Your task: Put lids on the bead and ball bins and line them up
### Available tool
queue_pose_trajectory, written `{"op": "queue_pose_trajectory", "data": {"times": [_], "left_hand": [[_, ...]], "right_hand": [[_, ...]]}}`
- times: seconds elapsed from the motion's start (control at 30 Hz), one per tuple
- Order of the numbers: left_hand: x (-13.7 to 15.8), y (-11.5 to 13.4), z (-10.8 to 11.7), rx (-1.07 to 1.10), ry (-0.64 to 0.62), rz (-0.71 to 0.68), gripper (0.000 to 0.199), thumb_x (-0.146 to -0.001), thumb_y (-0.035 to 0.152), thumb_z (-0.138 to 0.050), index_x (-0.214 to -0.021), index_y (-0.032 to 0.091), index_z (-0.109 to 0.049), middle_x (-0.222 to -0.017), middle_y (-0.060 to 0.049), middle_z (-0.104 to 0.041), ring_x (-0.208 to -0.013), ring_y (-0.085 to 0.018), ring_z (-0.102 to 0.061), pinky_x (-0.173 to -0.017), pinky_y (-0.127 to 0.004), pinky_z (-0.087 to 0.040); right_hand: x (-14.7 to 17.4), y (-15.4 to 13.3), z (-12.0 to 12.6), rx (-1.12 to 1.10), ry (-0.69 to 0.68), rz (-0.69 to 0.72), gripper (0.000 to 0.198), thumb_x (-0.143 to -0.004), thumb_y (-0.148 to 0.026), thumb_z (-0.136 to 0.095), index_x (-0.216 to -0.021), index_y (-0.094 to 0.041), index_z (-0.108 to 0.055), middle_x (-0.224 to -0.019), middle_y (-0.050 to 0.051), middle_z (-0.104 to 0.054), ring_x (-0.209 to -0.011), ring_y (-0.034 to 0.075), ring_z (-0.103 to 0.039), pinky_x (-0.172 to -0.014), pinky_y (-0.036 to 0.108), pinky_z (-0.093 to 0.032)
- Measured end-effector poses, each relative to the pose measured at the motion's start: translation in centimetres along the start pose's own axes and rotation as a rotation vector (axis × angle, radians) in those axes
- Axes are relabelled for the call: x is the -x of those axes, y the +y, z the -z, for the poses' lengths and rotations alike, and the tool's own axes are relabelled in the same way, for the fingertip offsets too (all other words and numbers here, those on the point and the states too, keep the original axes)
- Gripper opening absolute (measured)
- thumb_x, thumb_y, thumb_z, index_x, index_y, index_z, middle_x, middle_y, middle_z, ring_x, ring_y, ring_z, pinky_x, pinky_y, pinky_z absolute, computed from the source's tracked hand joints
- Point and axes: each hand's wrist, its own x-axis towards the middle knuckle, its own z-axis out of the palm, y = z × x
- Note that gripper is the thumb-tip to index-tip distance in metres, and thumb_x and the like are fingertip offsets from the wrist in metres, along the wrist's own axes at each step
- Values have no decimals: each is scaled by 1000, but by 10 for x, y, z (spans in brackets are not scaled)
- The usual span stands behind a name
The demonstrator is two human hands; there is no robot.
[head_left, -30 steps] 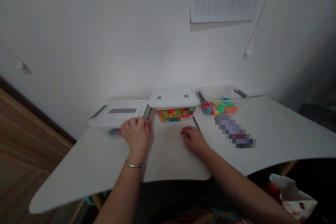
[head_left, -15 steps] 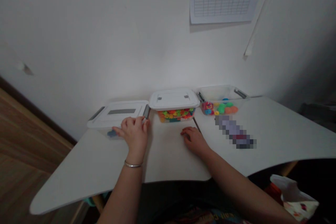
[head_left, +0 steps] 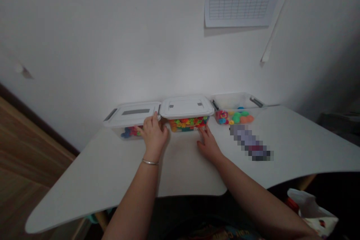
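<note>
My left hand (head_left: 154, 135) lies with spread fingers against the front right corner of the left storage box (head_left: 133, 114), which has a white lid and grey side clips. Dark blue and pink pieces show through that box's clear wall. My right hand (head_left: 208, 145) rests on the table, fingers apart, their tips at the lower front right of the middle storage box (head_left: 187, 107). This one has a white lid too, and colourful small pieces fill its clear body. Neither hand has anything in its grasp.
An open clear box (head_left: 233, 101) with colourful toys stands at the right against the wall. In front of it a pixelated object (head_left: 250, 142) lies on the white table (head_left: 191, 172). A printed grid sheet (head_left: 239, 0) hangs above. A white bag (head_left: 312, 206) is below the table's right side.
The left box has moved back and to the right, up beside the middle box, with my left hand against it. My right hand has reached forward to the middle box and its fingers have straightened.
</note>
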Motion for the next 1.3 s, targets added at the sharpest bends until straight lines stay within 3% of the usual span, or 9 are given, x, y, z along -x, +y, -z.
{"op": "queue_pose_trajectory", "data": {"times": [0.2,0.37,0.53,0.6,0.7,0.77,0.87,1.03,1.3], "left_hand": [[-2,1,-9,6,-31,-60,63,-80,27,-52,-141,16,-41,-137,-17,-51,-133,-31,-38,-114,-63,-5],[-1,-6,-15,31,-23,-126,70,-82,31,-52,-146,12,-32,-150,-16,-40,-141,-30,-27,-115,-61,1],[7,-7,-6,101,-32,-197,60,-84,26,-49,-141,14,-41,-144,-15,-48,-141,-34,-27,-113,-61,-15],[15,-4,-2,124,-9,-206,58,-84,26,-49,-140,13,-42,-140,-16,-51,-139,-34,-32,-113,-59,-20],[29,0,-3,128,15,-243,56,-83,24,-51,-138,16,-45,-140,-14,-52,-136,-33,-36,-114,-60,-15],[37,-1,-8,121,-11,-280,53,-81,21,-52,-134,18,-50,-139,-13,-53,-134,-34,-38,-113,-61,-13],[42,-5,-16,131,-51,-256,51,-79,19,-53,-130,18,-54,-138,-13,-55,-133,-35,-40,-112,-62,-16],[43,-13,-24,152,-88,-203,47,-78,18,-53,-125,17,-58,-134,-13,-57,-130,-35,-42,-111,-61,-21],[44,-17,-28,150,-91,-237,44,-77,16,-53,-121,18,-60,-131,-13,-59,-128,-34,-43,-110,-59,-23]], "right_hand": [[-4,-1,4,-3,-7,-36,73,-74,-14,-48,-146,-13,-35,-160,16,-15,-140,26,-35,-113,40,-32],[-6,2,1,-2,15,-36,70,-73,-17,-50,-143,-13,-40,-158,16,-19,-135,26,-42,-109,39,-37],[-8,4,3,10,125,14,63,-73,-17,-49,-136,-13,-46,-149,18,-35,-134,27,-40,-106,46,-39],[-12,2,14,22,190,39,59,-74,-17,-48,-133,-12,-48,-142,19,-41,-133,28,-39,-107,49,-36],[-24,-4,42,96,274,124,52,-77,-18,-49,-129,-14,-52,-135,16,-48,-129,28,-39,-109,48,-30],[-35,-6,63,274,390,184,45,-79,-19,-51,-123,-14,-56,-129,15,-53,-123,28,-43,-106,47,-31],[-52,-3,88,501,520,105,37,-83,-22,-50,-117,-12,-59,-123,16,-58,-116,28,-47,-101,42,-34],[-69,13,103,775,399,-28,37,-86,-30,-48,-114,-11,-62,-111,16,-66,-108,30,-51,-94,41,-32],[-83,22,110,860,275,26,25,-88,-28,-47,-93,-14,-67,-93,13,-70,-89,23,-56,-81,34,-31]]}}
